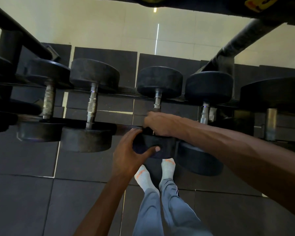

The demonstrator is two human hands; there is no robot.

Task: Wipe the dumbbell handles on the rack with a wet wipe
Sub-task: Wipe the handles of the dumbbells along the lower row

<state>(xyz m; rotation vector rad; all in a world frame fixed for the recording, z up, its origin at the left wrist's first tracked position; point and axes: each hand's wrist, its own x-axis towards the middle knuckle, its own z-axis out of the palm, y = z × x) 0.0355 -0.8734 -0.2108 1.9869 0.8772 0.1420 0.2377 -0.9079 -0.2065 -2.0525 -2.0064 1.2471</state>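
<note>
Several black dumbbells lie across a dark rack [126, 93], their metal handles pointing toward me. My right hand [157, 123] curls round the handle [157, 101] of the middle dumbbell, covering its near half. The wet wipe is hidden under that hand, if it is there. My left hand [128, 149] grips the near head [162, 147] of the same dumbbell, thumb across its front. To the left stands a dumbbell with a shiny knurled handle [92, 106]; a duller handle [48, 101] lies further left.
Another dumbbell handle [204, 112] sits just right of my right forearm, and a larger one [271, 123] at far right. Black rack tubes [242, 36] cross overhead. My socked feet [156, 172] stand on dark rubber floor tiles below the rack.
</note>
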